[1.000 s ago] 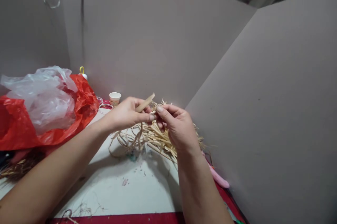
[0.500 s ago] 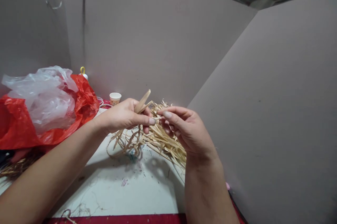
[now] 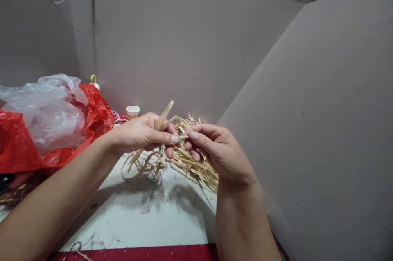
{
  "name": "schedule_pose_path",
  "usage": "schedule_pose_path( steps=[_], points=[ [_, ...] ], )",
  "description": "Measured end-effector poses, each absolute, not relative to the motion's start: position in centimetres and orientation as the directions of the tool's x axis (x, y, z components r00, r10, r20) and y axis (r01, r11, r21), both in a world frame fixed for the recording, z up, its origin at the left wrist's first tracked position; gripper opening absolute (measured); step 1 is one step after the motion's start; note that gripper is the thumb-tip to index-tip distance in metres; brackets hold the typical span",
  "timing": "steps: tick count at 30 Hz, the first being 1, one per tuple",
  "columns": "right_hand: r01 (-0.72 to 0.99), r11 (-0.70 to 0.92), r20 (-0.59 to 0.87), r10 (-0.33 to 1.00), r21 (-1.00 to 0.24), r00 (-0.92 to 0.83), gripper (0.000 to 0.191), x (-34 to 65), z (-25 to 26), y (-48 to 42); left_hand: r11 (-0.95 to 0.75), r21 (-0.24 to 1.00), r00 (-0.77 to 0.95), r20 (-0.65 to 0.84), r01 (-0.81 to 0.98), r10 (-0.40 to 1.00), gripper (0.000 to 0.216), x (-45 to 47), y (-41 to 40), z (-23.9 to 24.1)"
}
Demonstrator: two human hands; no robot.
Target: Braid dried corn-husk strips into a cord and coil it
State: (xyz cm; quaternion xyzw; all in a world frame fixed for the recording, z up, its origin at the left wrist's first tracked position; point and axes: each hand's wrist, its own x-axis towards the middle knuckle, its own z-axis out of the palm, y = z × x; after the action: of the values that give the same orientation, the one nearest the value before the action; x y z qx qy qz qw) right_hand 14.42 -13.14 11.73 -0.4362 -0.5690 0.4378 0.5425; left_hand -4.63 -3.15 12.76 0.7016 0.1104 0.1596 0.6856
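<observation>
My left hand [image 3: 139, 133] is closed around a flat pale straw strip [image 3: 164, 114] that sticks up and to the right past my knuckles. My right hand [image 3: 215, 150] pinches the end of a thin straw piece right at my left thumb tip; the two hands touch at the fingertips. Both are held above a loose pile of dried straw [image 3: 190, 163] lying on the white table [image 3: 138, 220]. Curled straw loops [image 3: 138, 167] hang below my left hand.
A red plastic bag [image 3: 98, 118] with a clear plastic bag [image 3: 52, 113] on it fills the left side. A paper cup [image 3: 133, 111] stands by the grey back wall, and a grey panel [image 3: 322, 130] closes the right side. Straw scraps lie at the table's near edge [image 3: 89, 246].
My right hand has turned and moved slightly right, its wrist now lower in the frame. The strip in my left hand has tilted more upright. The view shifted a little.
</observation>
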Motion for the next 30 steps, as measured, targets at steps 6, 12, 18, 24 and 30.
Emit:
schedule_pose_path(
  steps=[6,12,18,24,30],
  points=[
    [0.006,0.247,0.247,0.969,-0.969,-0.013,0.017,14.69,11.87,-13.16,-0.051,0.998,0.938,0.053,-0.037,0.343,0.019,-4.6,-3.27,12.79],
    [0.057,0.254,0.256,0.966,-0.966,0.035,0.023,14.8,12.19,-13.51,-0.085,0.996,0.937,0.05,-0.022,0.345,0.024,-4.48,-3.3,12.69],
    [0.1,0.253,0.254,0.967,-0.962,0.003,0.02,14.9,12.12,-13.6,-0.068,0.997,0.946,0.057,-0.037,0.319,0.02,-4.4,-3.43,12.68],
    [0.131,0.255,0.257,0.966,-0.958,0.002,0.02,14.92,11.85,-13.53,-0.073,0.997,0.948,0.031,-0.008,0.318,0.024,-4.43,-3.54,12.7],
    [0.091,0.244,0.245,0.97,-0.965,-0.006,0.021,14.58,11.97,-13.49,-0.103,0.995,0.964,0.046,-0.019,0.261,0.031,-4.59,-3.37,12.77]
  ],
)
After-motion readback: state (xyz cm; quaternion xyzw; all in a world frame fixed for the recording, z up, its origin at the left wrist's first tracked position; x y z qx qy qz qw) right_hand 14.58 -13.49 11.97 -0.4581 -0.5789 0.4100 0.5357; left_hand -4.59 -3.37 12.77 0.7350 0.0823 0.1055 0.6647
